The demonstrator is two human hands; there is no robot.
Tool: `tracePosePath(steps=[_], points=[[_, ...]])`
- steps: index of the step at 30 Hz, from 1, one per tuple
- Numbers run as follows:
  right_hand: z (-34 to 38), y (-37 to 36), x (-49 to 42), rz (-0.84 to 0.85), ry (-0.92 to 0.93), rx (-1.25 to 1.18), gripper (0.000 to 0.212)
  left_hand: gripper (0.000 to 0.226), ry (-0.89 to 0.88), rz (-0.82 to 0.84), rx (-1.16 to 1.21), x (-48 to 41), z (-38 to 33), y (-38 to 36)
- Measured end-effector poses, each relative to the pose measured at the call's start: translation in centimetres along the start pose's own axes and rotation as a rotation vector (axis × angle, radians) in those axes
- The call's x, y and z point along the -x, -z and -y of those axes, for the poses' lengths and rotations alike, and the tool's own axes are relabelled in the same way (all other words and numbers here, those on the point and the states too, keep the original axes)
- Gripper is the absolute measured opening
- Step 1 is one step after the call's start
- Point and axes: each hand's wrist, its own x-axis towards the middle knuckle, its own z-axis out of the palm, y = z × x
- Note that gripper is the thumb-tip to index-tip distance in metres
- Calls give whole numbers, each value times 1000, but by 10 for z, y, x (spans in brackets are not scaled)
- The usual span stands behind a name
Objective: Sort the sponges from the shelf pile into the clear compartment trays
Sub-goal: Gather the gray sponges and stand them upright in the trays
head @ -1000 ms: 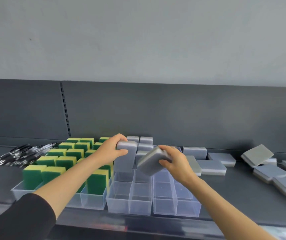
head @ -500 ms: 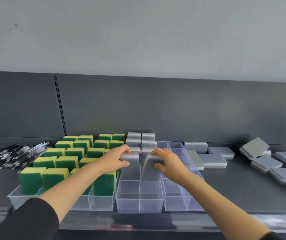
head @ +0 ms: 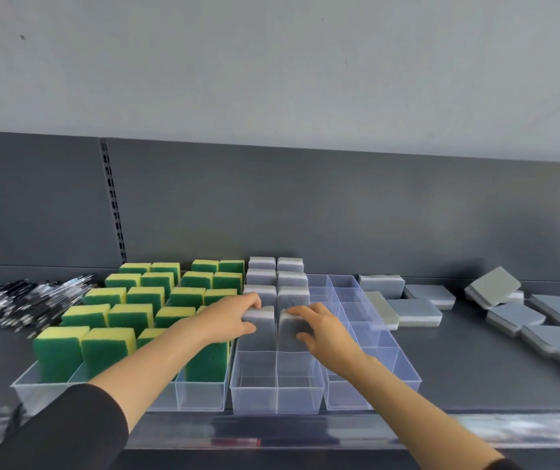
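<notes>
A: Fingers (head: 255, 301) of the left hand (head: 229, 318) clamp one grey sponge (head: 261, 325); right hand (head: 322, 329) clamps a second grey sponge (head: 290, 330). Both stand upright, side by side, in the middle clear tray (head: 277, 395).

B: Risk?

A: Letting go unevenly could tip a sponge onto the divider. Half a second ago they sat higher; now pressed lower, with loose grey sponges (head: 414, 310) waiting on the shelf (head: 475, 368).

Both arms are extended forward, forearms bare, a dark sleeve seen on the left upper arm. The left hand (head: 234, 318) and right hand (head: 322, 330) are held close together, each grip closed on an upright grey sponge
</notes>
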Motion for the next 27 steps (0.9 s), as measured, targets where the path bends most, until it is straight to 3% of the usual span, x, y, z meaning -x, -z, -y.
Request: tracePosePath(steps=[7,12,27], points=[[-7,12,12,-29,-13,-12,62,57,-29,-53,-15,2,-9,8],[-26,31,23,-70,-57,17,62,54,-92,-99,-47,-3,-34,6],[-112,86,86,-147,-223,60,55,56,-178,9,-69,-48,-125,-37]])
